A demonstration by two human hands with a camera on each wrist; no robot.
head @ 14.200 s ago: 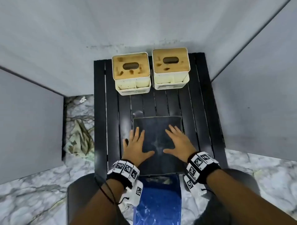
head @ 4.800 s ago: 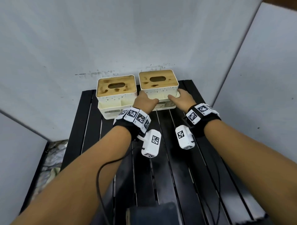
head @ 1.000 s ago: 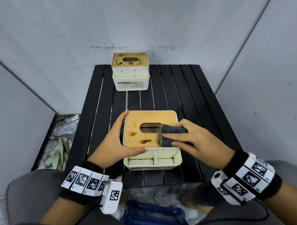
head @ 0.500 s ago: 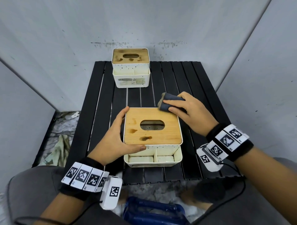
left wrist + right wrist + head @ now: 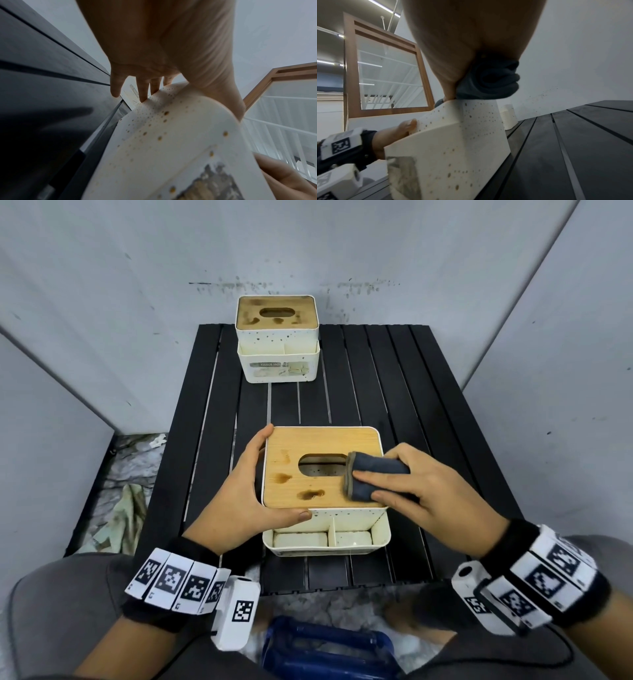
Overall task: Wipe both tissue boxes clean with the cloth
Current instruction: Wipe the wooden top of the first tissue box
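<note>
The near tissue box [image 5: 322, 529] is white with a bamboo lid [image 5: 318, 445] and stands at the table's front. Two brown stains [image 5: 310, 494] lie on the lid's near left part. My left hand [image 5: 250, 491] holds the box's left side, its thumb across the front corner. My right hand [image 5: 414, 484] grips a folded dark grey cloth [image 5: 373, 481] and presses it on the lid just right of the slot. The right wrist view shows the cloth [image 5: 493, 81] on the box's speckled top edge [image 5: 453, 135]. The far tissue box [image 5: 277, 337], also stained, stands at the back.
The black slatted table [image 5: 394, 392] is hemmed in by grey walls behind and on both sides. A blue object [image 5: 325, 648] sits below the table's front edge between my knees. Crumpled material [image 5: 126, 518] lies on the marble floor to the left.
My right hand has brought the cloth back from beyond the lid's far right corner onto the lid beside the slot. My left hand has kept its hold on the box.
</note>
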